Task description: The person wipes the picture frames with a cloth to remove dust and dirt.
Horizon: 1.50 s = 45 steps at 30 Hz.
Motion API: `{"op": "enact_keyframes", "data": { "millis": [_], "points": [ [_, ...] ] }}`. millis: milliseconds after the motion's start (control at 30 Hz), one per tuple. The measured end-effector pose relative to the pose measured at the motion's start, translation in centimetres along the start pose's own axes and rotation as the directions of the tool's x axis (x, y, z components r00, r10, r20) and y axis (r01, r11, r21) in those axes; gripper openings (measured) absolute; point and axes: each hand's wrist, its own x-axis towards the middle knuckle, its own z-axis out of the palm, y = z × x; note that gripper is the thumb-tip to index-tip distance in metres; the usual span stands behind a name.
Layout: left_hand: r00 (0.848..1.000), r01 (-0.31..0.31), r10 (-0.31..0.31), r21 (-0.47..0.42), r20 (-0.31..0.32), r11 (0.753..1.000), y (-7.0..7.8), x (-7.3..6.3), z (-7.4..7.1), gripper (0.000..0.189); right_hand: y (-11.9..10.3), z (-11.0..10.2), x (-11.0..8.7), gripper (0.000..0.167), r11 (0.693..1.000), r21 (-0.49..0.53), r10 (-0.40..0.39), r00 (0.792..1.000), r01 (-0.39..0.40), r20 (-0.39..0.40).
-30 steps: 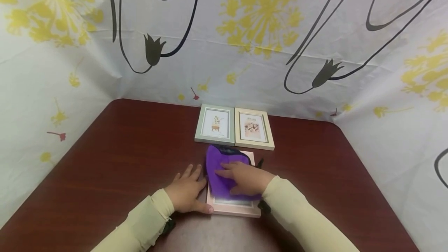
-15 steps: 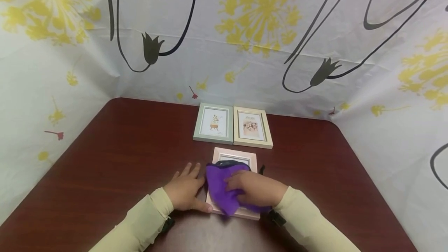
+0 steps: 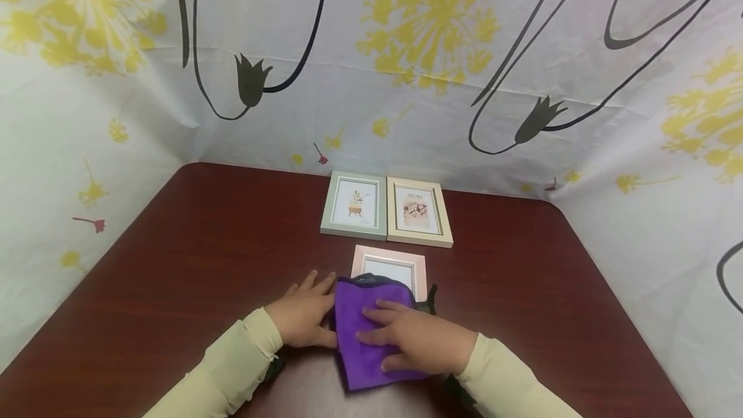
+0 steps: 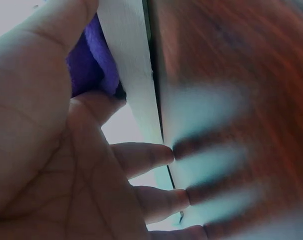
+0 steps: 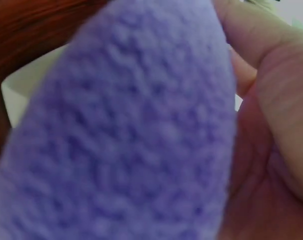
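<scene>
A pink picture frame [image 3: 390, 253] lies flat on the table before me, its lower part covered by a purple cloth [image 3: 356, 340] with a dark edging. My right hand [image 3: 424, 340] presses on the cloth with its fingers spread. In the right wrist view the fuzzy purple cloth [image 5: 126, 135] fills much of the picture beside the thumb. My left hand [image 3: 302, 316] rests along the left side of the pink frame, fingers extended. The left wrist view has its fingers touching the table near the frame's pale edge [image 4: 134, 65], with the cloth's fold [image 4: 94, 65] by the thumb.
Two more picture frames lie side by side at the back: a green one [image 3: 355, 233] and a cream one [image 3: 419, 238]. The dark red-brown table [image 3: 244, 231] meets a patterned white curtain [image 3: 325, 115] behind.
My right hand has drawn the cloth toward me, uncovering the frame's top part. Half a second ago its fingers were bunched on the cloth; now they lie spread. The left hand has hardly moved.
</scene>
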Motion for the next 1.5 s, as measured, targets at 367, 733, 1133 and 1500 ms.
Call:
{"op": "enact_keyframes", "data": {
  "millis": [367, 733, 1133, 1500],
  "points": [
    [0.999, 0.015, -0.015, -0.002, 0.031, 1.0, 0.2, 0.0, 0.0, 0.097, 0.6, 1.2, -1.6, 0.048, 0.995, -0.073, -0.074, 0.99, 0.065, -0.12],
    [1.0, 0.024, -0.023, -0.039, 0.019, 0.999, 0.1, -0.4, -0.3, 0.096, 2.3, 1.8, -4.5, 0.03, 0.972, -0.185, -0.194, 0.934, 0.142, -0.302],
    [0.997, 0.067, -0.066, -0.039, 0.027, 0.997, -0.1, -0.3, -0.4, 0.093, 11.2, -0.2, -7.6, 0.031, 0.987, -0.049, 0.105, 0.84, -0.154, -0.532],
    [0.995, 0.095, -0.095, -0.032, 0.025, 0.995, -1.4, -0.6, -1.0, 0.09, 18.2, -0.2, -12.9, 0.049, 0.75, 0.296, 0.66, 0.633, -0.591, -0.405]
  ]
}}
